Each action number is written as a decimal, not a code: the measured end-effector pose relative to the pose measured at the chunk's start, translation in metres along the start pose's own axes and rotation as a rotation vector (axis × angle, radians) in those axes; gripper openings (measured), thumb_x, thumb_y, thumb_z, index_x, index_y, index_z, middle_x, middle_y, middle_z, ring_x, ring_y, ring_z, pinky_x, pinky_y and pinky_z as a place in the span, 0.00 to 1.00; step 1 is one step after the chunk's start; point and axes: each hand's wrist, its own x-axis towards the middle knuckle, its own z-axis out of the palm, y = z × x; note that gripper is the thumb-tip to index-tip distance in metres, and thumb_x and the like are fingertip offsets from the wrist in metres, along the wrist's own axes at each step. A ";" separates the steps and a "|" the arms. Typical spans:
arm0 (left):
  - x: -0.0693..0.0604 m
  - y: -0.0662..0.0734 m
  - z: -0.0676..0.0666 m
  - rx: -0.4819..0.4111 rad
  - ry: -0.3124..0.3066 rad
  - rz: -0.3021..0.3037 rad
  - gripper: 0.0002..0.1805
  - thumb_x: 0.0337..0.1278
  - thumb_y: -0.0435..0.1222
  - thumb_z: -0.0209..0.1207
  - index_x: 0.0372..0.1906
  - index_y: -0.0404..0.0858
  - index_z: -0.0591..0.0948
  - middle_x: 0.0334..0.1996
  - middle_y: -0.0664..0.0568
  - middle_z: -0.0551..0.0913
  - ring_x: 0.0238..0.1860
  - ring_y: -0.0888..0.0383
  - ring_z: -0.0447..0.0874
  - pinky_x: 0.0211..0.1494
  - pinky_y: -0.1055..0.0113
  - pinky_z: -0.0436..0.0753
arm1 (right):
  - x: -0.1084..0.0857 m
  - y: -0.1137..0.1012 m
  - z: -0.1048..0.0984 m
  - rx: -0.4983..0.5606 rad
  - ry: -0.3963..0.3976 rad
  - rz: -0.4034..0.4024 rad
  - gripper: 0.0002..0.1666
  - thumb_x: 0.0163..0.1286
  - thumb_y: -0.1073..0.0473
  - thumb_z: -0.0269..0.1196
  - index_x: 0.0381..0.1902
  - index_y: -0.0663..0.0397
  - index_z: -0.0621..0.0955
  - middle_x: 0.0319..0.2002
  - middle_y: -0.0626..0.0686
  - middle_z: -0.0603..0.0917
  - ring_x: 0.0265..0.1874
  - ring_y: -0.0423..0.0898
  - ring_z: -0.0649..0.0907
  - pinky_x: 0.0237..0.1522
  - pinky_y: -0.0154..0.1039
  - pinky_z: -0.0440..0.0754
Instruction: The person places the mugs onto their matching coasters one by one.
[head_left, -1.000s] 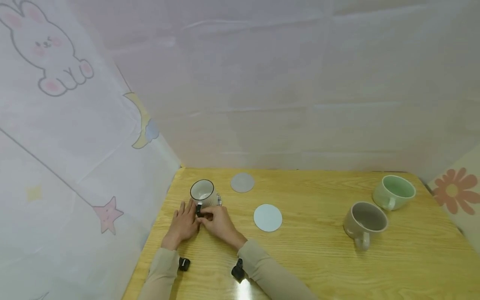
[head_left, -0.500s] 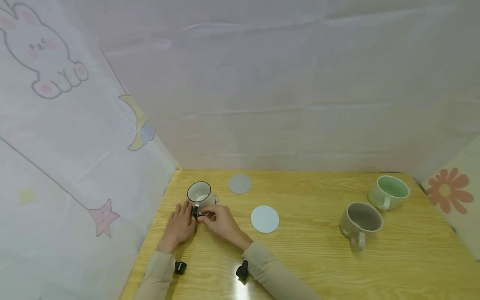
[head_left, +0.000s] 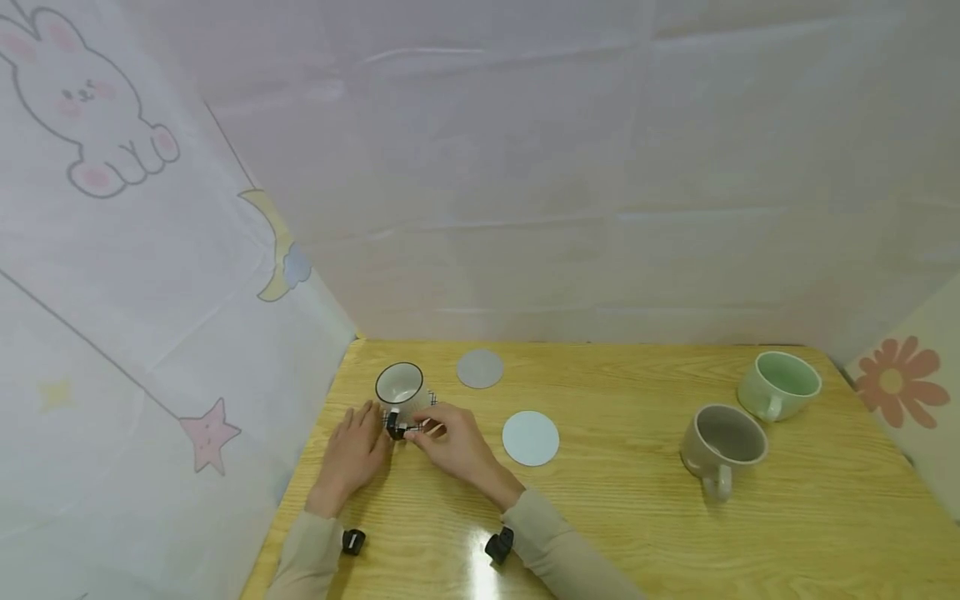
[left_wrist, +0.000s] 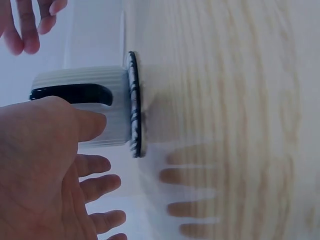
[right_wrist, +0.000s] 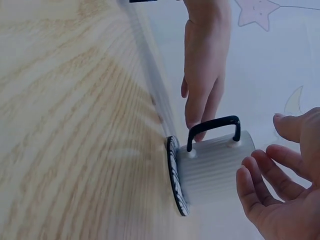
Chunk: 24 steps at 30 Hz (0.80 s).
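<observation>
A white ribbed mug point(head_left: 405, 400) with a dark rim and a black handle point(right_wrist: 215, 124) stands upright on a black-and-white checked coaster point(right_wrist: 176, 175), at the table's left end. Close by the mug's left front is my left hand point(head_left: 349, 457), palm toward the mug, fingers extended; in the left wrist view its thumb point(left_wrist: 90, 124) overlaps the mug below the handle, and whether it touches is unclear. My right hand point(head_left: 453, 443) is at the mug's right front. The right wrist view shows its fingers point(right_wrist: 272, 172) loosely bent, holding nothing, beside the mug's rim end.
A grey round coaster point(head_left: 480, 368) lies behind and right of the mug, and a pale blue round coaster point(head_left: 531, 438) lies nearer. Toward the right are a taupe mug point(head_left: 722, 446) and a green mug point(head_left: 778, 387). Patterned cloth point(head_left: 480, 167) hangs behind the wooden table point(head_left: 615, 508).
The right hand has drawn back to the right from the mug's handle. My left hand has shifted slightly left and toward me. More of the checked coaster shows now.
</observation>
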 end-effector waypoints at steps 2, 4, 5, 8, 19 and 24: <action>-0.002 0.001 -0.004 0.001 0.008 0.000 0.33 0.81 0.41 0.54 0.79 0.26 0.67 0.79 0.29 0.66 0.79 0.22 0.58 0.78 0.28 0.63 | -0.002 -0.002 -0.004 -0.001 0.007 0.005 0.16 0.74 0.58 0.72 0.54 0.60 0.89 0.51 0.60 0.91 0.45 0.50 0.91 0.44 0.33 0.90; -0.003 0.002 -0.007 0.009 0.014 0.000 0.33 0.81 0.41 0.54 0.79 0.25 0.67 0.79 0.30 0.66 0.79 0.21 0.59 0.79 0.28 0.63 | -0.004 -0.004 -0.007 0.002 0.015 0.013 0.15 0.73 0.58 0.72 0.54 0.59 0.89 0.51 0.61 0.91 0.45 0.51 0.90 0.45 0.36 0.90; -0.003 0.002 -0.009 0.006 0.019 0.001 0.33 0.81 0.42 0.55 0.79 0.25 0.67 0.79 0.29 0.66 0.79 0.22 0.59 0.79 0.28 0.63 | -0.005 -0.004 -0.009 0.005 0.020 0.014 0.15 0.73 0.58 0.72 0.54 0.59 0.89 0.51 0.61 0.91 0.45 0.51 0.90 0.45 0.37 0.91; -0.004 0.005 -0.011 0.001 0.071 0.017 0.32 0.81 0.41 0.56 0.76 0.24 0.69 0.77 0.29 0.69 0.76 0.23 0.65 0.78 0.30 0.67 | -0.009 -0.006 -0.014 0.014 0.042 0.020 0.15 0.73 0.59 0.72 0.55 0.58 0.89 0.51 0.59 0.91 0.45 0.50 0.91 0.45 0.38 0.91; -0.010 0.015 -0.015 -0.023 0.339 0.089 0.26 0.73 0.38 0.65 0.67 0.26 0.80 0.64 0.30 0.83 0.62 0.30 0.84 0.63 0.35 0.83 | -0.025 -0.017 -0.036 0.116 0.117 0.055 0.14 0.76 0.54 0.70 0.55 0.52 0.89 0.51 0.58 0.91 0.47 0.51 0.90 0.49 0.42 0.91; -0.013 0.020 -0.019 -0.037 0.383 0.103 0.23 0.72 0.38 0.66 0.65 0.28 0.83 0.64 0.32 0.84 0.62 0.30 0.84 0.61 0.34 0.84 | -0.032 -0.022 -0.045 0.141 0.144 0.037 0.14 0.77 0.54 0.70 0.55 0.52 0.89 0.52 0.58 0.90 0.47 0.52 0.90 0.50 0.41 0.91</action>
